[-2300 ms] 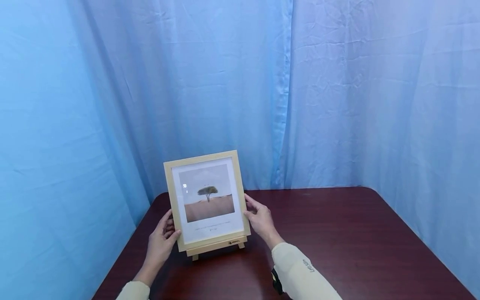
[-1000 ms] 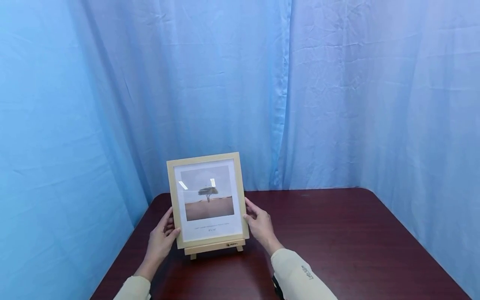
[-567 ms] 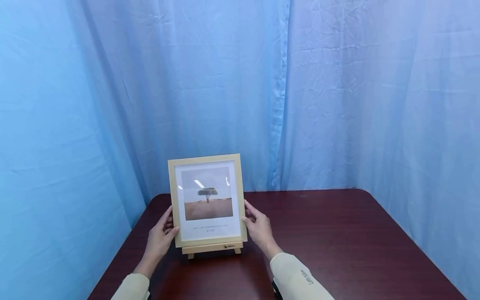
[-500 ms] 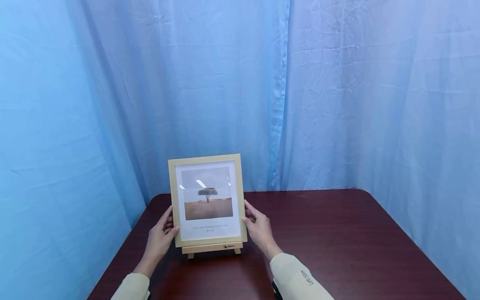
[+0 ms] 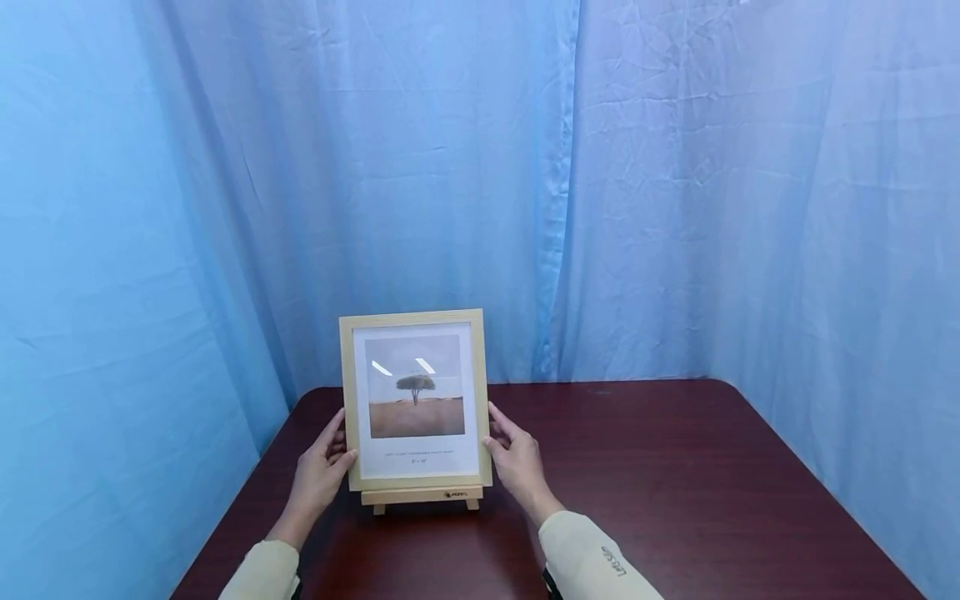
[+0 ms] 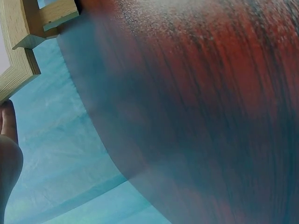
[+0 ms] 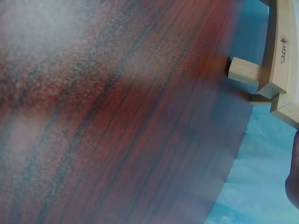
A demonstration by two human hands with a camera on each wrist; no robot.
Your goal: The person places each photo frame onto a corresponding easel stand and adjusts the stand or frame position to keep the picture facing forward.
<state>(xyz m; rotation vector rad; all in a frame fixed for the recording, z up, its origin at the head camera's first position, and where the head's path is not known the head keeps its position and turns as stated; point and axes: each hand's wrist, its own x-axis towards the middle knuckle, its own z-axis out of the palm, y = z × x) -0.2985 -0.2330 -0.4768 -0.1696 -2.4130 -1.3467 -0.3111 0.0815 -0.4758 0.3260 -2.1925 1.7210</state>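
Observation:
A light-wood picture frame (image 5: 417, 386), showing a lone tree on brown ground, leans on a small wooden easel (image 5: 422, 496) on the table. Its top edge is nearly level in the head view. My left hand (image 5: 315, 479) grips the frame's left side low down, thumb at the front edge and fingers partly behind. On the opposite side my right hand (image 5: 519, 467) holds the right edge in a like way, its fingertips partly hidden. Both wrist views catch the easel's ledge (image 6: 21, 23) and legs (image 7: 244, 71), with the frame's lower corner (image 7: 290, 112) beside a bit of each hand.
The dark red-brown table (image 5: 660, 492) spreads to the right and in front of the easel. Blue curtains (image 5: 420, 167) hang behind it and along both sides. The table's rounded back corners show in the head view.
The frame and easel have turned from a clear slant to nearly level, the easel's base shifting slightly left. Both hands have stayed on the frame's sides, moving with it.

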